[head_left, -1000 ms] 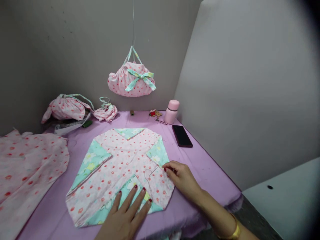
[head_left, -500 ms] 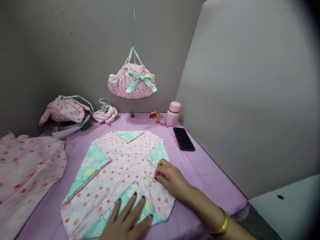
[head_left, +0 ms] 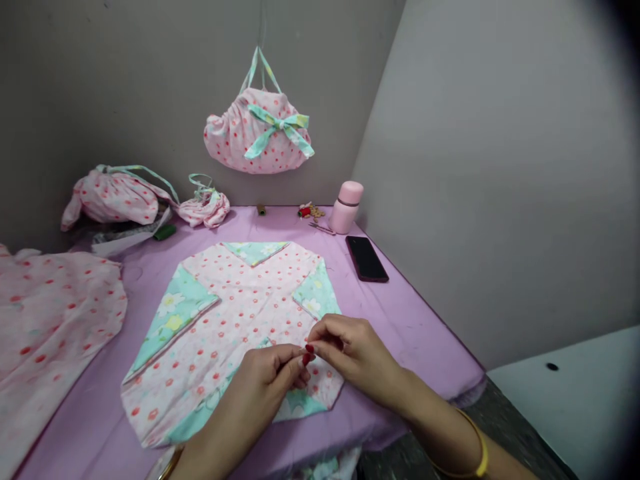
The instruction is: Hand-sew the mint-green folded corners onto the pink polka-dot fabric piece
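Note:
A pink cotton cloth with red dots and mint floral corner panels (head_left: 240, 313) lies flat on the table, folded into a rough octagon. My left hand (head_left: 270, 377) and my right hand (head_left: 350, 350) are raised just above its near part. Their fingertips pinch together at one spot, with what looks like fine thread between them. The thread is too thin to make out, and any needle is hidden by my fingers. My left forearm covers the near mint panel.
A lilac tablecloth (head_left: 415, 333) covers the table. On it are a black phone (head_left: 367, 259), pink flask (head_left: 346, 208), small scissors (head_left: 321, 229) and red thread spool (head_left: 304, 212). Pink dotted bags (head_left: 113, 200) sit left, another hangs (head_left: 260, 133), and loose dotted fabric (head_left: 50, 320) lies far left.
My left hand has lifted off the cloth and closed. It has come together with my right hand, whose fingers have moved left over the cloth. The view has tilted slightly downward.

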`<state>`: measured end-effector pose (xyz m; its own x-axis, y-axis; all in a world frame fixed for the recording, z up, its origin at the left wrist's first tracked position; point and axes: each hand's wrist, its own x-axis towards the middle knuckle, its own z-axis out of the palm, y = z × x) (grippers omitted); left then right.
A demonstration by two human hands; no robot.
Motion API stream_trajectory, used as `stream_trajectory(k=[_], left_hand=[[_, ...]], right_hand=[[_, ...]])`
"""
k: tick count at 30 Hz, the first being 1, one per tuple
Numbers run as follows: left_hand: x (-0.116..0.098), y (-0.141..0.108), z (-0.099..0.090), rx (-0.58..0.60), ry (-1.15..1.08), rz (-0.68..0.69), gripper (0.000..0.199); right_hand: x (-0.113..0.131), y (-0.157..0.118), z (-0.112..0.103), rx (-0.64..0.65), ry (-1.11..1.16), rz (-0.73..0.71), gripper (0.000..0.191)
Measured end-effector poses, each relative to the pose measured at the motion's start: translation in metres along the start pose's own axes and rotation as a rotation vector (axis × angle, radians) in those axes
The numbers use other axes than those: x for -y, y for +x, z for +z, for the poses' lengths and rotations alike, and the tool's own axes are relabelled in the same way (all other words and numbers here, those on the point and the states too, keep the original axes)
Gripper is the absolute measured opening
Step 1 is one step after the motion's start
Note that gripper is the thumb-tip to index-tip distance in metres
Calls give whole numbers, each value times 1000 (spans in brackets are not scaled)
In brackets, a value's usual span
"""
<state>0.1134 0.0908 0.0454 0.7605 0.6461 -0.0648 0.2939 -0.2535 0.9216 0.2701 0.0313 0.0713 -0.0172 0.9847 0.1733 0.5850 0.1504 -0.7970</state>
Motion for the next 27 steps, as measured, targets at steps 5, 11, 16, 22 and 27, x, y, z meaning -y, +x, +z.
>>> stream_trajectory(k=[5,11,16,22,27], left_hand=[[-1,-7,2,-20,-96,-7,28],[-1,-3,5,14,-507,-164,20],[1,2,14,-10,-582,-183,28],[5,-1,23,19,-536,-192,31],[10,-16,23,23,-370,-179,28]], right_hand=[[-11,-1,8,-42,412,220,8],[-18,-4,10,-56,373,240,10],[-20,-7,16,-128,577,281,14],[-23,-14,36,-224,810,288,22],[-23,-18,43,-207,1226,472,23]])
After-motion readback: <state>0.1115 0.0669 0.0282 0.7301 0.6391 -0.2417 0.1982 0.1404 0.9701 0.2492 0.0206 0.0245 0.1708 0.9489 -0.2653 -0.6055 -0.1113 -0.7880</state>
